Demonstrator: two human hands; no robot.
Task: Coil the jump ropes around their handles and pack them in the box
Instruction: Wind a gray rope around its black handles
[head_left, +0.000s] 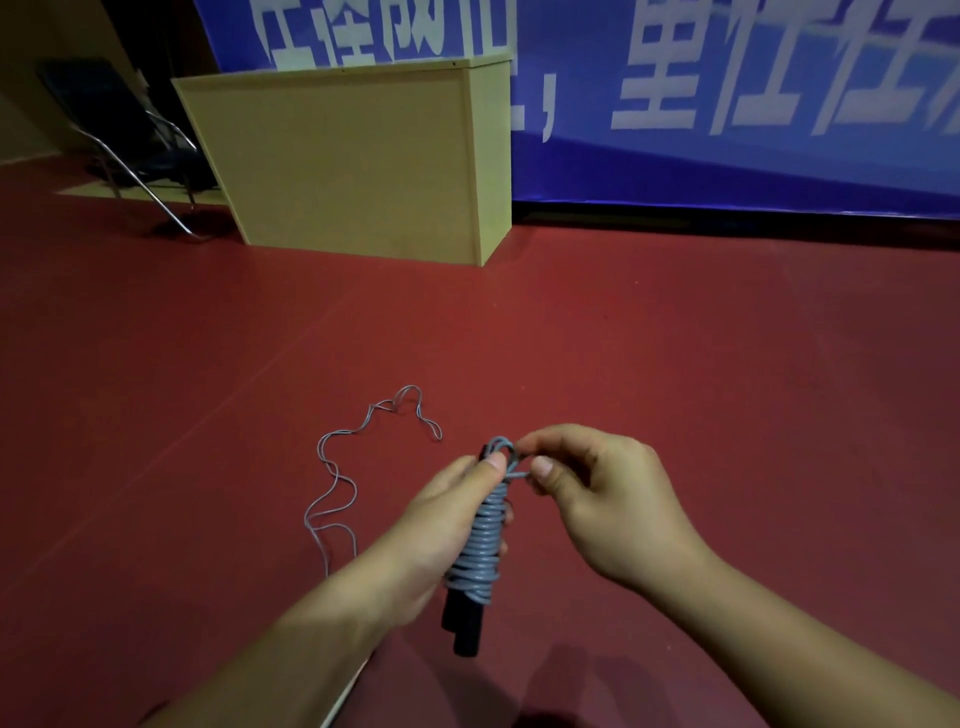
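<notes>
A grey jump rope (484, 540) is wound in tight coils around its two black handles (462, 626). My left hand (441, 525) grips the bundle, thumb pressed on its top end. My right hand (597, 493) pinches the rope's end loop at the top of the bundle between thumb and fingers. A second grey rope (337, 483) lies loose and uncoiled on the red floor to the left; its handles are out of sight.
A tall tan wooden box (363, 156) stands on the red floor (675, 338) at the back. A metal-framed chair (135, 156) sits to its left. A blue banner (727, 104) with white characters covers the back wall.
</notes>
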